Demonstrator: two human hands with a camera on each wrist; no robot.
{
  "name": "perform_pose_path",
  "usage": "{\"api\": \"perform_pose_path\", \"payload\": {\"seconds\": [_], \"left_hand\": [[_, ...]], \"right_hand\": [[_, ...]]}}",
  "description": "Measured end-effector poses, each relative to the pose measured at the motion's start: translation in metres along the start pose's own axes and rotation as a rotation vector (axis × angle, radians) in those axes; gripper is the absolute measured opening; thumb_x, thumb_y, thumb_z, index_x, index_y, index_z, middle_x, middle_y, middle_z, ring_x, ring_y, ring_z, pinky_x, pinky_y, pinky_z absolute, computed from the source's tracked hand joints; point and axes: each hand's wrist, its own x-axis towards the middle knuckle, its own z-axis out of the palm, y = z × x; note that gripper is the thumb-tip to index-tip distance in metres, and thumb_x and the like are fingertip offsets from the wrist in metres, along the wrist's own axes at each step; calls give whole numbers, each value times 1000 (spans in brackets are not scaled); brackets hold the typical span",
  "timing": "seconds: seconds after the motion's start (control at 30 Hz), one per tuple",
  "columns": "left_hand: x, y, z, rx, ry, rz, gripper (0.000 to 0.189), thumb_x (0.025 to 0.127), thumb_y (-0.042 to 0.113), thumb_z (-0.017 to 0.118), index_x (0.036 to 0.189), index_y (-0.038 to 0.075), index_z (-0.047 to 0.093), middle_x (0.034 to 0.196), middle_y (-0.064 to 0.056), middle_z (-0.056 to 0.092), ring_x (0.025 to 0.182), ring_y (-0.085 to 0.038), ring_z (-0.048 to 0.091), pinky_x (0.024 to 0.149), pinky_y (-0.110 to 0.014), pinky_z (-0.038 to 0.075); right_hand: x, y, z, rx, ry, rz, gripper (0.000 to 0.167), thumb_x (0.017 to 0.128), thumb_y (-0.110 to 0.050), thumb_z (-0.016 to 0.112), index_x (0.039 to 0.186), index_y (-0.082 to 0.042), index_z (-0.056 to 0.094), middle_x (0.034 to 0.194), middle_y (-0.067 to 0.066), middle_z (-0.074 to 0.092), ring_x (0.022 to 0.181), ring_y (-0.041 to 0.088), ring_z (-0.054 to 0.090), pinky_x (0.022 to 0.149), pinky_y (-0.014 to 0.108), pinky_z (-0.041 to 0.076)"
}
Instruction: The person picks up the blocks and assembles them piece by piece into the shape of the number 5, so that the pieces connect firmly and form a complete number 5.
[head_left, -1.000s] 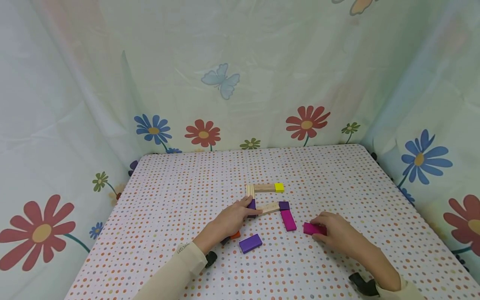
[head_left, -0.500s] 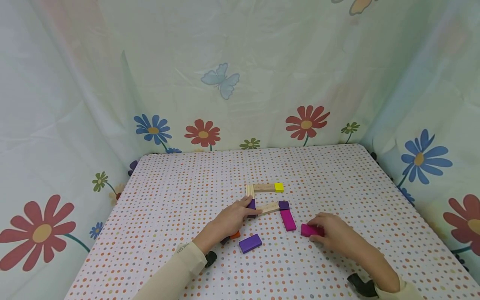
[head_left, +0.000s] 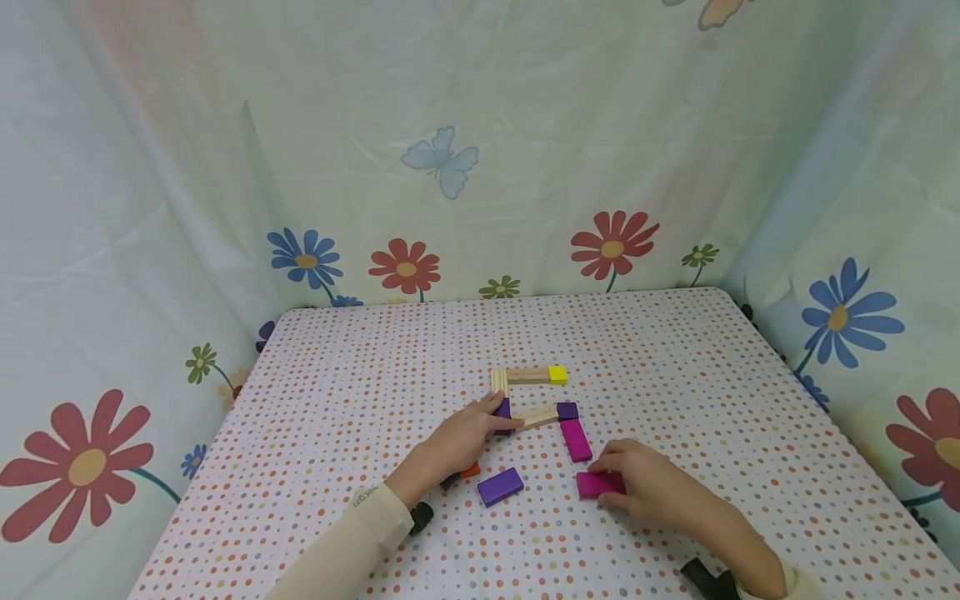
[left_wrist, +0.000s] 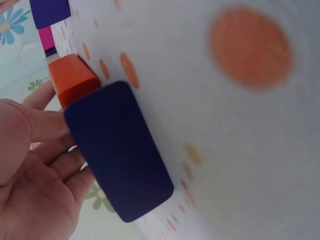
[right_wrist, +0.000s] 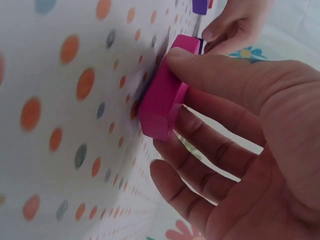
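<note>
My right hand (head_left: 648, 487) pinches a magenta wooden block (head_left: 600, 484) low over the table, thumb on one side and fingers on the other, as the right wrist view shows. Just beyond it lies a second magenta block (head_left: 576, 440), joined end to end with a small dark purple block (head_left: 567, 411). My left hand (head_left: 461, 433) holds a dark purple block (head_left: 503, 408) between thumb and fingers, partly covering it. From there a plain wood block (head_left: 537, 416) runs to the small purple one. Behind, pale upright-grained blocks (head_left: 499, 381) meet another plain block (head_left: 528, 376) ending in a yellow block (head_left: 558, 375).
A purple block (head_left: 501, 487) lies loose between the hands. An orange block (left_wrist: 74, 77) and a dark navy block (left_wrist: 120, 150) sit beneath my left wrist. The dotted tablecloth (head_left: 375, 350) covers the table; flowered curtains (head_left: 525, 167) hang around it.
My right hand has carried the magenta block left and toward me, to just in front of the other magenta block. My left hand stays in place.
</note>
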Motion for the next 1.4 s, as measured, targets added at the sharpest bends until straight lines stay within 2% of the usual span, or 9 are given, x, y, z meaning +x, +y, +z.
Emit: {"api": "perform_pose_path", "payload": {"seconds": [0.1,0.33,0.5,0.7,0.83,0.93,1.07,1.4], "left_hand": [[0,0,0,-7,-5,-6,57,106,-3,54,149,34,63,174,-12,33,161,-33,34,123,-52,45],[-1,1,0,-22,-6,-10,57,106,-4,54,149,33,63,174,-12,32,162,-32,32,123,-53,44],[-1,1,0,-20,-3,-12,56,107,-2,53,149,33,62,174,-12,32,162,-32,32,124,-52,43],[0,0,0,-13,3,-4,55,107,-1,53,149,33,64,174,-13,34,161,-32,34,123,-51,44],[0,1,0,-12,0,-4,55,107,-2,54,149,33,63,174,-12,33,162,-32,34,124,-51,43],[0,0,0,-10,-6,-8,56,106,-2,55,149,33,63,174,-12,32,162,-32,33,124,-51,43],[0,0,1,-9,-5,-7,56,106,-2,55,149,33,63,174,-12,33,162,-32,33,123,-52,44],[0,-1,1,1,6,8,55,107,-1,55,148,33,64,173,-14,34,161,-33,35,122,-51,45]], "right_hand": [[1,-4,2,9,-21,-9,28,84,-25,90,109,-17,81,104,-8,67,92,4,58,75,26,55],[4,-10,5,32,-73,29,30,85,-30,90,112,-19,81,107,-7,68,94,5,59,77,27,56],[2,-9,4,14,-50,0,30,84,-30,90,111,-20,81,107,-9,68,95,5,59,77,27,56],[-5,-2,-3,-35,10,-4,32,81,-31,93,109,-21,80,109,-9,69,102,12,65,85,34,61],[-10,5,-6,-38,14,19,31,80,-32,93,107,-21,80,104,-11,68,95,8,64,79,31,59],[-12,8,-5,-11,-13,62,29,81,-32,93,105,-22,80,100,-12,67,88,3,60,73,26,55],[-12,9,-3,20,-41,112,29,80,-31,93,106,-23,80,100,-13,68,85,0,59,72,24,54],[-11,8,1,47,-32,103,26,83,-23,90,106,-16,80,95,-13,70,77,-4,54,66,21,50]]}}
